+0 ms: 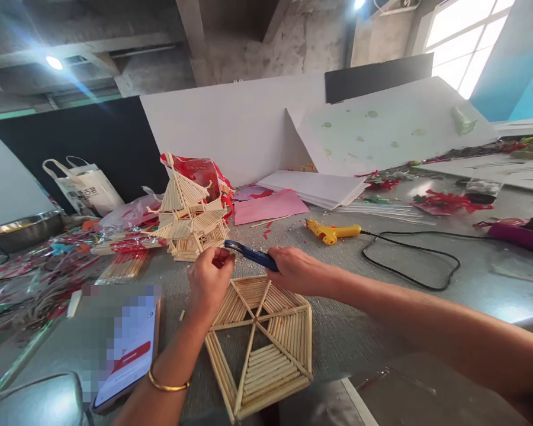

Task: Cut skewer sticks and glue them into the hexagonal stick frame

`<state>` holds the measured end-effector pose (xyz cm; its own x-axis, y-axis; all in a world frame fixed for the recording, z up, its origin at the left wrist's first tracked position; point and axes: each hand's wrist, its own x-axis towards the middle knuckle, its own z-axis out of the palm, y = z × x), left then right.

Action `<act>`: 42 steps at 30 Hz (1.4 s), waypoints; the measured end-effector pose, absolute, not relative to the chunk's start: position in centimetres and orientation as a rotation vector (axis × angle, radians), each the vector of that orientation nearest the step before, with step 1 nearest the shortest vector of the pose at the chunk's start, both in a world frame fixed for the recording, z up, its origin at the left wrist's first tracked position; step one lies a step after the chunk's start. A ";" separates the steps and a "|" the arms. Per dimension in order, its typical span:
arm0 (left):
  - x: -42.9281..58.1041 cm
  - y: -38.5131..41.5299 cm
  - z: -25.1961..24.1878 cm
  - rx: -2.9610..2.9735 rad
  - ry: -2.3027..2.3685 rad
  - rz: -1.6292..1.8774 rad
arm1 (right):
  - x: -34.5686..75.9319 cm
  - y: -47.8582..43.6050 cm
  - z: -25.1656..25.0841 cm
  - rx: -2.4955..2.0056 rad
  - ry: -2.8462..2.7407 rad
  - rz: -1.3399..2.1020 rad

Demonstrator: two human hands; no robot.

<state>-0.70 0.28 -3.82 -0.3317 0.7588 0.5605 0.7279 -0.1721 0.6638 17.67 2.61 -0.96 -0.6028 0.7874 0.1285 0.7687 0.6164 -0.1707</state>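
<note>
My right hand (288, 266) is wrapped round a pair of blue-handled pliers (253, 254), whose dark head points left. At that head, my left hand (211, 275) has its fingers pinched together. What it holds, if anything, is too small or hidden to tell. Beneath both hands lies a flat hexagonal frame of wooden sticks (255, 322), divided by spokes; several of its wedges are filled with rows of sticks, and one at the lower left is largely unfilled. Just behind the hands stands a tiered stick-built pagoda model (189, 219) with a pointed roof.
A yellow glue gun (333, 232) lies behind my right hand, its black cord looping right. At the left are a phone (133, 355), bundled sticks (122, 266) and plastic wrapping. Pink paper (273, 206) and white boards (311, 184) lie at the back, near a tote bag (89, 189).
</note>
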 end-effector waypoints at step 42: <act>-1.6 0.7 -4.0 1.914 1.949 1.493 | 17.9 3.2 -0.8 -1.297 -2.724 -0.005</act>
<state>-1.60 0.71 -4.00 -0.2435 0.7832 0.5721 0.7560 -0.2162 0.6178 17.91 3.21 -0.79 -0.6241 0.7730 0.1139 0.7733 0.6320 -0.0508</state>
